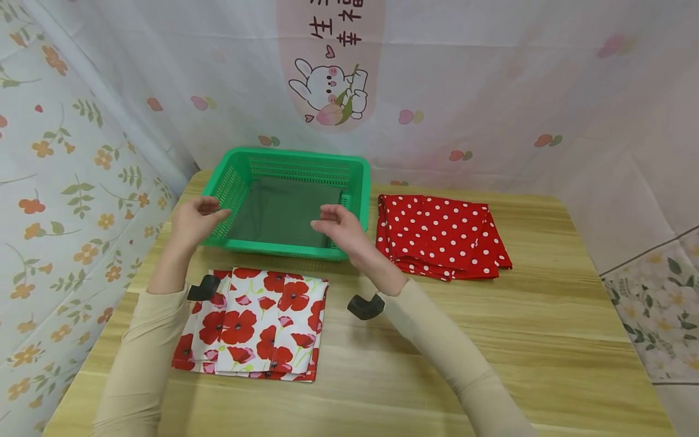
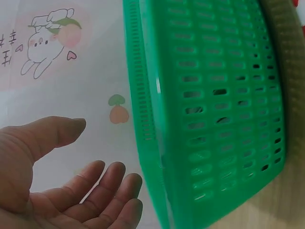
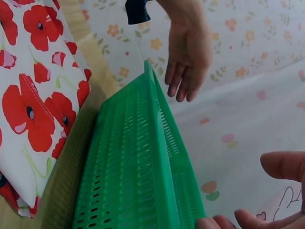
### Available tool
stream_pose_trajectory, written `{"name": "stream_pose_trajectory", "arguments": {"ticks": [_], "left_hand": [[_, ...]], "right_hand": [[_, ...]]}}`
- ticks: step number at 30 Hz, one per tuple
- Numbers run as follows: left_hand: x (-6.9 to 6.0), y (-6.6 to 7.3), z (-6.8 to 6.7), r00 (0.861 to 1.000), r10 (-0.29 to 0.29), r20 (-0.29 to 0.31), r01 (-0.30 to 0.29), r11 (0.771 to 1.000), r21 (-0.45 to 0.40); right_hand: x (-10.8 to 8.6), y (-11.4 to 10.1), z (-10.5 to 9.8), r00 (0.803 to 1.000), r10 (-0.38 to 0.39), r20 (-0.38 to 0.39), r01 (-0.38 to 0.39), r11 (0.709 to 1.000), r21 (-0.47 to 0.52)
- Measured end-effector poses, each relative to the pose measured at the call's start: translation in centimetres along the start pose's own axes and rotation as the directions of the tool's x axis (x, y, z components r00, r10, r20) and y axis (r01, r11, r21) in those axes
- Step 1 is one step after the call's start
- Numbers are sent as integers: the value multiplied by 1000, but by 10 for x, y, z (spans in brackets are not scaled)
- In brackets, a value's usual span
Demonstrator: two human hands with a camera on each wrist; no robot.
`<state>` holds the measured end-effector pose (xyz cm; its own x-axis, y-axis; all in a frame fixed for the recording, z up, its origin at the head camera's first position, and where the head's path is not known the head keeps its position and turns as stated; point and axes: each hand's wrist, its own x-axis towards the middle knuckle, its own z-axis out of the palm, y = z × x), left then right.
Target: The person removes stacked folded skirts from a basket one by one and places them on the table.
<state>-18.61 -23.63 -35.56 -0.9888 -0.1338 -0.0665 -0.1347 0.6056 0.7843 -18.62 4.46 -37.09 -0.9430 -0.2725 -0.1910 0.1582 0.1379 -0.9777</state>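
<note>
A green plastic basket (image 1: 357,182) stands at the back of the table, with a flat dark grey-green piece (image 1: 289,209), perhaps folded cloth, lying in it. My left hand (image 1: 195,223) hovers by the basket's left side, thumb and fingers apart and holding nothing. Over the basket's right part is my right hand (image 1: 343,229), also holding nothing, its fingers loosely bent. In front of the basket lies a folded white cloth with red poppies (image 1: 256,328). To the right of it is a folded red cloth with white dots (image 1: 437,233).
The wooden table (image 1: 491,340) carries all of these. A printed curtain with a rabbit (image 1: 327,91) hangs right behind the basket, and a flowered curtain (image 1: 71,200) borders the left edge. Each wrist wears a black mount (image 1: 367,306).
</note>
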Motion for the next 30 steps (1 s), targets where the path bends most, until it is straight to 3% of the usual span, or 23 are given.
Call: {"name": "stream_pose_trajectory", "arguments": {"ticks": [5,12,15,21,23,27,30], "left_hand": [[15,8,1,997,-47,63,46,999,28],[38,15,7,990,-69,126,57,993,99],[49,17,10,986,-95,139,77,988,134],[68,18,17,980,-133,150,116,986,120],[73,18,18,971,-164,175,147,983,109],[79,20,19,938,-245,244,220,968,123],[84,21,20,918,-297,264,266,953,147]], "right_hand": [[14,-5,4,997,74,-29,-73,996,55],[33,-10,5,980,196,-30,-184,955,230],[39,-12,5,975,218,-44,-202,953,228],[47,-16,8,962,257,-88,-235,950,205],[50,-17,9,958,271,-96,-247,946,208],[55,-16,9,949,299,-105,-273,940,207],[59,-16,9,942,314,-114,-288,936,202]]}}
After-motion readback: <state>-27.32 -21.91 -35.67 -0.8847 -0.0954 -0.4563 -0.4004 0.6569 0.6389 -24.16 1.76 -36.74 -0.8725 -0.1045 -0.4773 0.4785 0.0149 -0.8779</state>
